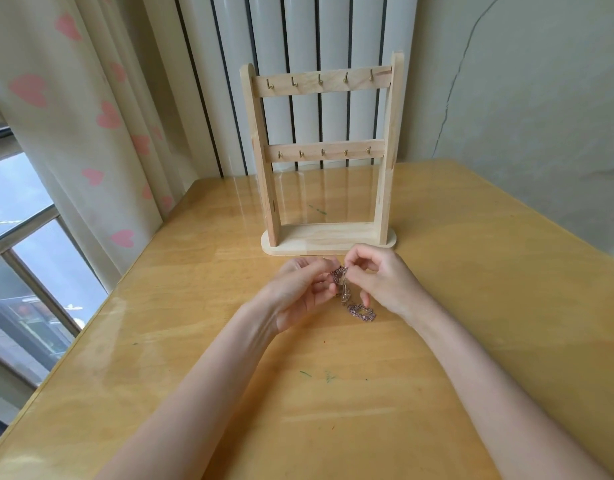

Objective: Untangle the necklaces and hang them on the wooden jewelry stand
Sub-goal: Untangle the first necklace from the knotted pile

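Note:
A tangled bunch of thin pinkish-purple necklaces (361, 312) hangs between my hands, its lower part lying in a small heap on the table. My left hand (303, 292) pinches the upper part of the chains from the left. My right hand (381, 278) pinches the same upper part from the right, fingers curled. Just behind my hands stands the wooden jewelry stand (321, 161), upright, with two crossbars that each carry several small brass hooks. Nothing hangs on any hook.
The wooden table (194, 341) has its left edge near a window (28, 258) and a curtain with pink hearts (73, 133). A white radiator (298, 36) and a cracked wall (506, 81) stand behind the stand. Small green marks dot the tabletop.

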A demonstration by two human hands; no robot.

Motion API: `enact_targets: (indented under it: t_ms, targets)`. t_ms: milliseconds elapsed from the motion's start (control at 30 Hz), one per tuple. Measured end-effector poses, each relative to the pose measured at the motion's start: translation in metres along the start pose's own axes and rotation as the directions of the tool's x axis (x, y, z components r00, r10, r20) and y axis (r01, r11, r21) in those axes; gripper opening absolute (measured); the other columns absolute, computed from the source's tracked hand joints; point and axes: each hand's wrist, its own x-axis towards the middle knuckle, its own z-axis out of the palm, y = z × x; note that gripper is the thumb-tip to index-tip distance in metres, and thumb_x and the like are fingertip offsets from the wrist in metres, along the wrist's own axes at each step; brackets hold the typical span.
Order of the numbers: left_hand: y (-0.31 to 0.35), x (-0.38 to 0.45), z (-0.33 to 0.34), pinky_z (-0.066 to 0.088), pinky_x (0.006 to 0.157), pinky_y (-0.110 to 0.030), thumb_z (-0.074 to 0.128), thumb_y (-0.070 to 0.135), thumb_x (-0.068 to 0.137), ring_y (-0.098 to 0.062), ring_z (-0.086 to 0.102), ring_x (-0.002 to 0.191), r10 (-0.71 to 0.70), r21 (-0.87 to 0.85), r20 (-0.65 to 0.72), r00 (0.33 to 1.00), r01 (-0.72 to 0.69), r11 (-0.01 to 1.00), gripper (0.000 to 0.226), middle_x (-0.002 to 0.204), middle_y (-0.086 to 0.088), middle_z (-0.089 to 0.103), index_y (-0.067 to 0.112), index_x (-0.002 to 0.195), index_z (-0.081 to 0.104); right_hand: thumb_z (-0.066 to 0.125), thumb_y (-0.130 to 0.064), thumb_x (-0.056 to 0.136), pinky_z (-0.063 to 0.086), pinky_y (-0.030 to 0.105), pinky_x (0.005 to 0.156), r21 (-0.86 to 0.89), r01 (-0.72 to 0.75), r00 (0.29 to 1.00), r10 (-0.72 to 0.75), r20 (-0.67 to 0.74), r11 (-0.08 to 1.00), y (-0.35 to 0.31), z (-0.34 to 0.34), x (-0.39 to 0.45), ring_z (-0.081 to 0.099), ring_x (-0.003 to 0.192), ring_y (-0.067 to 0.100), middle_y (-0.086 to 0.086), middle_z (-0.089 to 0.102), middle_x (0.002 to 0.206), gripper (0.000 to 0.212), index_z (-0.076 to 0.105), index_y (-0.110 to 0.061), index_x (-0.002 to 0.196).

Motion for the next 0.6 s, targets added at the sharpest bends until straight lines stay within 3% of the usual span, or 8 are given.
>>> enact_targets:
  t_ms: [167,300,433,600]
  targets:
    - [-0.0023,-0.001,0.0034,0.049,0.054,-0.013,0.054,0.01,0.091,-0.005,0.046,0.055,0.0,0.158,0.096,0.995,-0.015,0.987,0.013,0.074,-0.006,0.048,0.0,0.098,0.056,0.049,0.002,0.087,0.037,0.023,0.041,0.15,-0.053,0.997,0.06,-0.043,0.987,0.0002,0.0001,0.0001,0.043,0.045,0.016,0.007,0.048,0.061,0.027,0.053,-0.009,0.062]
    - [-0.0068,-0.0032,0.0009,0.047,0.06,-0.015,0.056,0.003,0.088,-0.004,0.052,0.062,0.113,0.42,0.063,0.992,-0.129,0.898,0.01,0.073,0.001,0.055,0.011,0.083,0.058,0.047,0.001,0.089,0.033,0.021,0.037,0.415,-0.098,0.986,0.145,-0.083,0.905,-0.0006,-0.0044,0.0012,0.046,0.059,0.014,0.006,0.049,0.063,0.027,0.054,-0.006,0.063]
    - [-0.0034,-0.0035,-0.0031,0.043,0.063,-0.019,0.063,0.012,0.086,-0.004,0.048,0.06,0.242,0.378,-0.007,0.97,-0.221,0.899,0.009,0.067,0.005,0.049,0.015,0.078,0.058,0.06,-0.003,0.085,0.036,0.02,0.039,0.405,-0.117,0.987,0.151,-0.053,0.907,-0.0003,-0.0082,-0.0006,0.048,0.059,0.011,0.004,0.052,0.066,0.016,0.061,-0.005,0.069]
    - [0.0,-0.0052,-0.0003,0.048,0.066,-0.016,0.067,0.018,0.082,-0.006,0.06,0.071,0.267,0.375,0.005,0.964,-0.25,0.893,0.006,0.072,0.004,0.065,0.017,0.077,0.065,0.063,0.0,0.083,0.037,0.02,0.041,0.384,-0.135,0.988,0.152,-0.015,0.914,0.0002,-0.0057,-0.0005,0.049,0.058,0.008,0.0,0.055,0.066,0.011,0.062,-0.006,0.074]
